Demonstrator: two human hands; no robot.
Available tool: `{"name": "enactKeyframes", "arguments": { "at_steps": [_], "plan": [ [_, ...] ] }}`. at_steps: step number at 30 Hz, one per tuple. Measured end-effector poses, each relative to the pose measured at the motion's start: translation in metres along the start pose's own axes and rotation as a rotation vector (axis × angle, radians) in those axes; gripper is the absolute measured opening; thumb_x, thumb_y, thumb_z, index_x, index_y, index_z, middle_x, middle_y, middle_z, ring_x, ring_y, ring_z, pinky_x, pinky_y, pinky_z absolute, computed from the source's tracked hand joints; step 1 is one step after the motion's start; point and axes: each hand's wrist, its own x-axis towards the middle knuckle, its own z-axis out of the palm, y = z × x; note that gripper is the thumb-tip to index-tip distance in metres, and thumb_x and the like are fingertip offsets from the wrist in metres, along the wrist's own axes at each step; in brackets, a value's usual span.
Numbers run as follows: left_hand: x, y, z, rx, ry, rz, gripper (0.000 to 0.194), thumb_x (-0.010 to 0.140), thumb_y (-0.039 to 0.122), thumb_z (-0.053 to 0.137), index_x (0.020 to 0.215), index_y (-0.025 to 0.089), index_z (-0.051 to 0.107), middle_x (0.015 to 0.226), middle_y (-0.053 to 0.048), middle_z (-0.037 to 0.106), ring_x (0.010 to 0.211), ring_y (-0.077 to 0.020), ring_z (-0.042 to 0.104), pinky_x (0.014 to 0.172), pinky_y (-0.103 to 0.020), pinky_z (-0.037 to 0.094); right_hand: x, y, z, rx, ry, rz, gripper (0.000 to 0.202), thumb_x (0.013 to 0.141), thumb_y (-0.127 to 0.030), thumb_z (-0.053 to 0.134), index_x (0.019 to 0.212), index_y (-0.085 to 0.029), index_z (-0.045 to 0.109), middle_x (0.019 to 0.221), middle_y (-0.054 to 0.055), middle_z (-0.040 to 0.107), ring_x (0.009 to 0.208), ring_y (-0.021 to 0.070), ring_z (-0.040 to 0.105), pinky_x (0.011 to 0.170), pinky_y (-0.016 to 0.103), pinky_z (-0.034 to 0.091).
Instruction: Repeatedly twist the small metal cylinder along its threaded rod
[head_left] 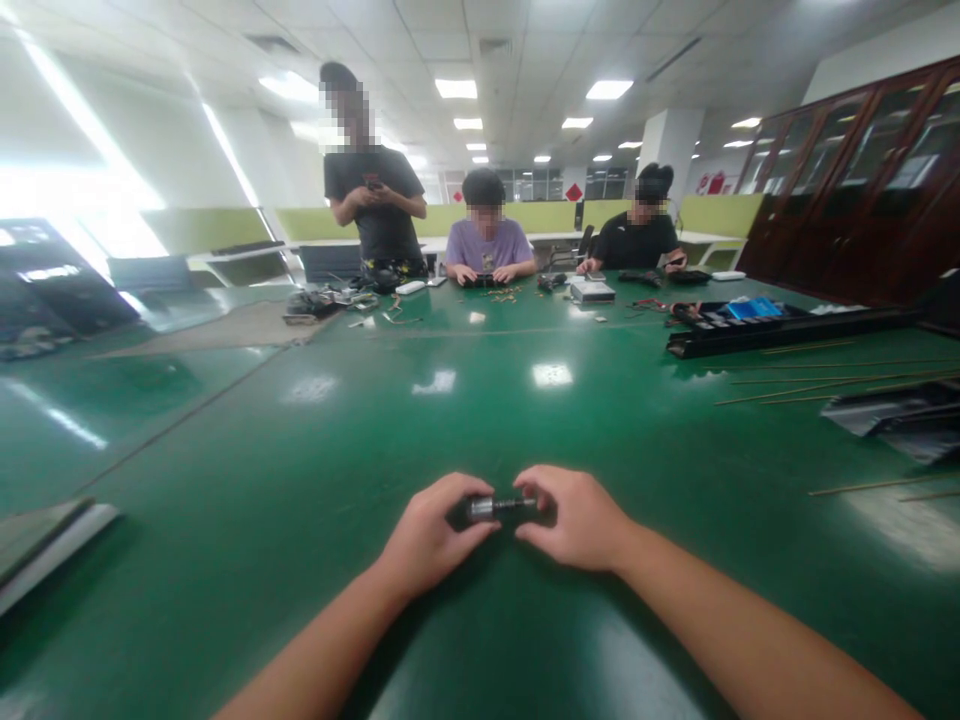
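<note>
Over the green tabletop [465,420], close to me, a small metal cylinder with a thin dark shaft [484,508] lies level between my hands. My left hand [435,530] is closed around the silver, thicker end, thumb below and fingers above. My right hand [577,515] curls its fingers about the tip of the shaft at the other end. Its thumb stands a little apart underneath. Both palms face inward, and the fingers hide the two ends of the piece. Its exact kind is too small to make out.
Three people sit or stand across the table. Near them lie a heap of cables and parts [322,303], a white box [592,291] and small scattered pieces. To the right are a black tray [787,328] and thin rods [817,382]; a flat panel [45,545] lies left.
</note>
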Motion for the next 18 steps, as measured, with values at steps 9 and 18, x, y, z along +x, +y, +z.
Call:
{"name": "enactKeyframes", "arguments": {
  "at_steps": [9,18],
  "plan": [
    [0.0028,0.0041,0.0023,-0.046,-0.032,0.011,0.026,0.08,0.028,0.073,0.104,0.022,0.066,0.097,-0.004,0.071,0.087,-0.0178,0.066,0.081,-0.029,0.052,-0.0002,0.0014,0.0021,0.014,-0.03,-0.026,0.03,0.076,-0.025,0.072,0.105,-0.022,0.066,0.092,0.002,0.068,0.078,0.017,0.062,0.073,0.027,0.047],
    [0.001,0.0089,0.0029,-0.052,-0.051,-0.002,0.026,0.08,0.032,0.074,0.103,0.022,0.068,0.096,-0.004,0.072,0.086,-0.0183,0.067,0.081,-0.03,0.052,-0.0007,0.0006,0.0016,0.011,-0.049,-0.06,0.023,0.078,-0.024,0.07,0.101,-0.022,0.068,0.092,0.003,0.069,0.079,0.0179,0.062,0.073,0.028,0.047]
  ]
}}
